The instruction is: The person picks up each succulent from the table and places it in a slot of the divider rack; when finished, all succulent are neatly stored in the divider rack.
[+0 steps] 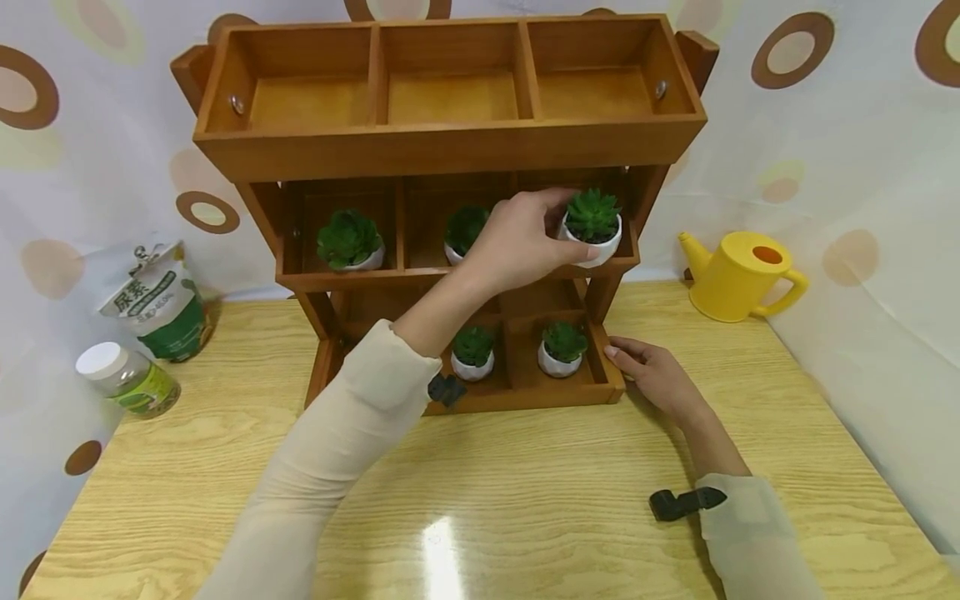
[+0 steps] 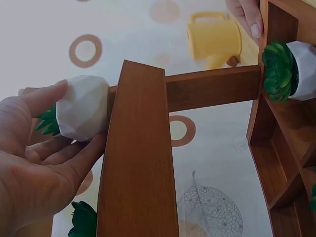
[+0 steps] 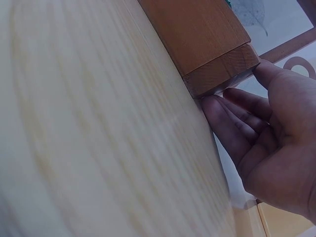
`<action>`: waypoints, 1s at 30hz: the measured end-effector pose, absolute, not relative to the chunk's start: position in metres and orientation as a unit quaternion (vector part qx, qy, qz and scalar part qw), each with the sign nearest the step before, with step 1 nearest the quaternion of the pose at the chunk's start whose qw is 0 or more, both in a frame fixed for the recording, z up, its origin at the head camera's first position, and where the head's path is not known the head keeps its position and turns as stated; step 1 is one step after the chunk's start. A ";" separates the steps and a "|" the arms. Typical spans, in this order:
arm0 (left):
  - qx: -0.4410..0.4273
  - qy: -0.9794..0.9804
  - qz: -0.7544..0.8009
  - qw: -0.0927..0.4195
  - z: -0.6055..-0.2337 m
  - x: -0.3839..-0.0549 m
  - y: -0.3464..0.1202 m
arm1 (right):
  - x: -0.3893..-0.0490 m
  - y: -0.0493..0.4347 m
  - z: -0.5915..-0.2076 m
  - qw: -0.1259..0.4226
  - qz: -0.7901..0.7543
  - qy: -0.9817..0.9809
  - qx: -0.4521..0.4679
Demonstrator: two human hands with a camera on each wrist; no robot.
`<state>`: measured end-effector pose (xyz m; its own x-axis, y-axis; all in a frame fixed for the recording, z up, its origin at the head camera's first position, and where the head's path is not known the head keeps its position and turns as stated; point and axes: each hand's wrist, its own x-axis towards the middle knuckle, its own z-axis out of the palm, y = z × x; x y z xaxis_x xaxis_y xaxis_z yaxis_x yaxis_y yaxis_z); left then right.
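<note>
My left hand (image 1: pixel 525 237) pinches a white faceted pot with a green succulent (image 1: pixel 592 229) between thumb and fingers. It holds the pot at the front edge of the middle tier's right compartment on a wooden shelf (image 1: pixel 450 150). In the left wrist view the white pot (image 2: pixel 83 108) is gripped beside a wooden upright (image 2: pixel 138 148). My right hand (image 1: pixel 656 375) touches the outer side of the bottom tier at its right front corner. Seen from the right wrist, its fingertips (image 3: pixel 213 106) rest against that wooden corner (image 3: pixel 222 69).
More potted succulents stand in the middle tier (image 1: pixel 351 242) and bottom tier (image 1: pixel 561 348). The top tier has three compartments. A yellow watering can (image 1: pixel 731 279) stands on the right; a green-and-white bag (image 1: pixel 161 308) and a white-lidded jar (image 1: pixel 127 379) are on the left.
</note>
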<state>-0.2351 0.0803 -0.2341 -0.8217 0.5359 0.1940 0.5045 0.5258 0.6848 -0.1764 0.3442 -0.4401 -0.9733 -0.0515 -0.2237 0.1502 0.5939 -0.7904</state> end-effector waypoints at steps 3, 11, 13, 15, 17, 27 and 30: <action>0.294 0.878 0.378 0.021 -0.233 -0.239 0.084 | -0.177 0.345 -0.441 0.109 -0.446 0.888 0.027; 0.277 0.889 0.363 0.022 -0.233 -0.247 0.092 | -0.177 0.344 -0.442 0.105 -0.442 0.891 0.027; 0.273 0.892 0.359 0.023 -0.232 -0.248 0.096 | -0.176 0.344 -0.443 0.105 -0.446 0.889 0.026; 0.269 0.895 0.356 0.023 -0.232 -0.249 0.100 | -0.176 0.345 -0.443 0.104 -0.449 0.887 0.026; 0.264 0.897 0.354 0.025 -0.232 -0.249 0.104 | -0.176 0.345 -0.444 0.101 -0.451 0.887 0.027; 0.246 0.907 0.340 0.023 -0.236 -0.253 0.110 | -0.179 0.344 -0.445 0.104 -0.444 0.890 0.025; 0.249 0.913 0.323 0.020 -0.236 -0.254 0.112 | -0.179 0.346 -0.445 0.104 -0.442 0.891 0.026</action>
<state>-0.2537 0.1120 -0.2358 -0.8755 0.4668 0.1247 0.4413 0.6674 0.5999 -0.1791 0.3455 -0.4447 -0.9771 -0.0451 -0.2078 0.1380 0.6088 -0.7812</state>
